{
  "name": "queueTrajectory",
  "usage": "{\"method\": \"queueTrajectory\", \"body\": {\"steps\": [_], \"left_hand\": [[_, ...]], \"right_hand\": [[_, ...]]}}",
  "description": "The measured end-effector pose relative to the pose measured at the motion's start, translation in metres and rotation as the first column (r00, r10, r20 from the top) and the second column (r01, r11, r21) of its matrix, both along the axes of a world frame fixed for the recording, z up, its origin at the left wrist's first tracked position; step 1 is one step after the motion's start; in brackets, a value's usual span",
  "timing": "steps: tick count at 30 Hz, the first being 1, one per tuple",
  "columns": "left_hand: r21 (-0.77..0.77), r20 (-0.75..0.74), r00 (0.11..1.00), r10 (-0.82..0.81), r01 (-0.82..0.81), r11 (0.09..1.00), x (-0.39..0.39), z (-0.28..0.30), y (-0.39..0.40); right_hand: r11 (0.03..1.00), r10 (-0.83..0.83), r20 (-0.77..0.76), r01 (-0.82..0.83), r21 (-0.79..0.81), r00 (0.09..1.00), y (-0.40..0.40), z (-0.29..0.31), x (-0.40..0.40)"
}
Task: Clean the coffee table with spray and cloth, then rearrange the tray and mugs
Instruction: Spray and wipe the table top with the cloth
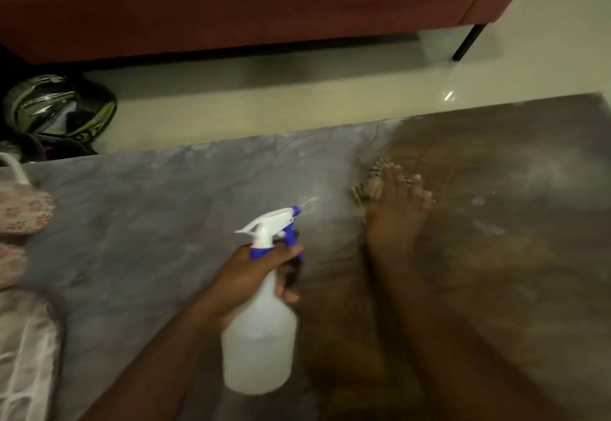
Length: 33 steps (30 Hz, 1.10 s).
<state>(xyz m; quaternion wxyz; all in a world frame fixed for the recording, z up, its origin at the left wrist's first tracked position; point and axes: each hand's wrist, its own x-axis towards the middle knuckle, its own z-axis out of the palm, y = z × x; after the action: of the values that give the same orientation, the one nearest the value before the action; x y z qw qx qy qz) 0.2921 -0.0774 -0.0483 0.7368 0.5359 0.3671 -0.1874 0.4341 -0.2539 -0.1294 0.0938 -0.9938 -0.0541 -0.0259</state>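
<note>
My left hand [261, 268] grips the neck of a white spray bottle [259, 338] with a blue and white trigger head, its nozzle pointing up and right over the coffee table [139, 222]. A faint mist hangs just past the nozzle. My right hand [396, 209] lies flat, fingers spread, pressing a striped cloth [368, 189] onto the table top; the hand is blurred by motion. The table's left part looks grey and marbled, its right part brown with pale wet streaks. At the left edge stand floral mugs [23, 209] beside a patterned tray [23, 354], both cut off by the frame.
A dark red sofa [231, 0] on a black leg [469, 41] runs along the far side, with a strip of pale tiled floor [231, 103] between it and the table. A black and green helmet [59, 109] lies on the floor at far left.
</note>
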Motion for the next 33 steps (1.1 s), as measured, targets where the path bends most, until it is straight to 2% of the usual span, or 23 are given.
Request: {"method": "queueTrajectory", "body": {"steps": [1, 2, 4, 5, 6, 8, 10, 13, 14, 16, 18, 19, 21, 22, 24, 25, 26, 27, 28, 30, 31, 32, 33], "left_hand": [[-0.021, 0.001, 1.0, 0.006, -0.006, 1.0, 0.008, -0.001, -0.003], [-0.022, -0.006, 1.0, -0.005, 0.005, 1.0, 0.016, -0.001, -0.006], [0.015, -0.018, 0.999, -0.03, 0.031, 0.999, 0.033, 0.0, -0.007], [0.031, -0.023, 0.999, -0.034, 0.035, 0.999, 0.038, 0.0, -0.007], [0.031, -0.025, 0.999, -0.033, 0.033, 0.999, 0.046, 0.001, -0.007], [0.047, -0.021, 0.999, -0.043, 0.044, 0.998, 0.06, 0.005, -0.005], [0.099, -0.019, 0.999, -0.05, 0.052, 0.994, 0.072, 0.003, -0.002], [0.171, -0.034, 0.996, -0.079, 0.084, 0.982, 0.09, 0.002, 0.0], [0.21, -0.049, 0.995, -0.088, 0.096, 0.973, 0.095, 0.002, -0.002], [0.26, -0.072, 0.995, -0.071, 0.087, 0.962, 0.102, 0.002, -0.005], [0.231, -0.102, 0.994, -0.051, 0.073, 0.97, 0.106, 0.006, -0.006], [0.209, -0.115, 0.992, -0.059, 0.082, 0.974, 0.106, 0.01, -0.006], [0.208, -0.131, 0.988, -0.082, 0.109, 0.972, 0.104, 0.016, -0.003], [0.232, -0.132, 0.987, -0.089, 0.118, 0.966, 0.103, 0.017, -0.001], [0.29, -0.138, 0.984, -0.109, 0.146, 0.946, 0.101, 0.015, 0.001], [0.32, -0.141, 0.983, -0.113, 0.154, 0.935, 0.1, 0.013, 0.003], [0.343, -0.144, 0.985, -0.1, 0.145, 0.928, 0.1, 0.012, 0.004], [0.35, -0.143, 0.987, -0.079, 0.125, 0.928, 0.099, 0.01, 0.006], [0.354, -0.141, 0.988, -0.057, 0.104, 0.93, 0.099, 0.009, 0.006], [0.374, -0.137, 0.989, -0.057, 0.104, 0.922, 0.098, 0.009, 0.008], [0.378, -0.134, 0.989, -0.064, 0.111, 0.919, 0.098, 0.01, 0.009], [0.369, -0.127, 0.99, -0.061, 0.104, 0.924, 0.097, 0.012, 0.011], [0.345, -0.115, 0.992, -0.047, 0.084, 0.935, 0.094, 0.012, 0.015]], "right_hand": [[0.999, 0.047, 0.023, -0.047, 0.013, 0.999, 0.023, -0.003, 0.003], [0.986, 0.164, 0.074, -0.166, 0.02, 0.984, 0.039, -0.007, -0.002], [0.864, 0.5, 0.062, -0.502, 0.035, 0.864, 0.043, -0.005, -0.022], [0.79, 0.611, 0.021, -0.611, 0.056, 0.792, 0.027, -0.004, -0.033], [0.754, 0.654, 0.001, -0.652, 0.077, 0.756, 0.005, -0.001, -0.033], [0.802, 0.597, -0.021, -0.597, 0.034, 0.802, -0.042, 0.003, -0.009], [0.915, 0.403, -0.014, -0.403, -0.012, 0.915, -0.068, -0.002, 0.036], [0.996, 0.085, 0.004, -0.085, 0.022, 0.996, -0.024, -0.007, 0.092], [0.996, 0.076, 0.007, -0.077, 0.042, 0.997, 0.001, -0.006, 0.096], [0.963, 0.265, 0.02, -0.265, 0.053, 0.964, 0.025, -0.007, 0.083], [0.879, 0.476, -0.026, -0.476, 0.005, 0.879, 0.001, -0.006, 0.055], [0.854, 0.519, -0.046, -0.52, -0.022, 0.854, -0.023, -0.004, 0.047], [0.882, 0.468, -0.014, -0.468, -0.057, 0.884, -0.064, -0.002, 0.064], [0.928, 0.37, 0.001, -0.37, -0.044, 0.929, -0.071, -0.001, 0.082], [0.992, 0.123, -0.018, -0.123, 0.027, 0.992, -0.044, 0.0, 0.115], [0.995, 0.081, -0.026, -0.079, 0.052, 0.996, -0.014, 0.001, 0.121], [0.989, 0.131, 0.0, -0.131, 0.066, 0.991, 0.019, 0.0, 0.116], [0.963, 0.259, 0.047, -0.262, 0.068, 0.965, 0.046, -0.003, 0.103], [0.899, 0.431, 0.073, -0.435, 0.047, 0.899, 0.063, -0.007, 0.083], [0.699, 0.715, 0.02, -0.715, 0.005, 0.699, 0.056, -0.008, 0.045], [0.642, 0.766, 0.0, -0.766, 0.002, 0.642, 0.036, -0.007, 0.039], [0.632, 0.775, -0.017, -0.775, -0.002, 0.632, 0.011, -0.003, 0.042], [0.673, 0.739, -0.02, -0.739, -0.027, 0.673, -0.011, -0.001, 0.052]]}}
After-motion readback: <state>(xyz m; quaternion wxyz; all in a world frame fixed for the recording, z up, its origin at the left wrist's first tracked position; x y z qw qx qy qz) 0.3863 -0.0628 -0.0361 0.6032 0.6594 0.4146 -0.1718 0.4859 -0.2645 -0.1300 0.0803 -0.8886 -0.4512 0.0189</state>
